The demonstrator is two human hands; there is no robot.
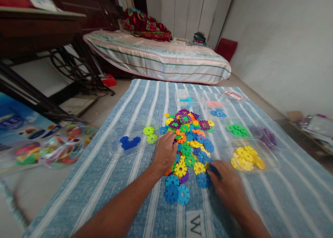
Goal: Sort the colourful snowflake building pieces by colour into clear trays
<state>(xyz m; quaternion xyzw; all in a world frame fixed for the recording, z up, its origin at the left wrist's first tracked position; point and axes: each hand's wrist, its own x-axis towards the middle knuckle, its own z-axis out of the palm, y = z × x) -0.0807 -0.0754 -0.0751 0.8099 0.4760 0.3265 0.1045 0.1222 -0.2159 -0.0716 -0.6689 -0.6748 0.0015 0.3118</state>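
A heap of flat plastic snowflake discs [191, 141] in several colours lies on a blue striped cloth [109, 172]. My left hand [164, 152] rests palm down on the heap's left edge, fingers curled over orange and green discs. My right hand [225, 182] sits at the heap's lower right, fingers pinched on a dark blue disc [213, 168]. Clear trays ring the heap: dark blue discs [129, 142] and light green discs [150, 134] to the left, yellow discs [247, 158], green discs [238, 130] and purple discs [267, 137] to the right.
Two more clear trays at the back hold light blue [187, 100] and blue discs [218, 113]. A bag of coloured pieces [61, 146] lies on the floor at left. A mattress [158, 56] lies behind the cloth, a dark table [39, 26] stands left, a wall right.
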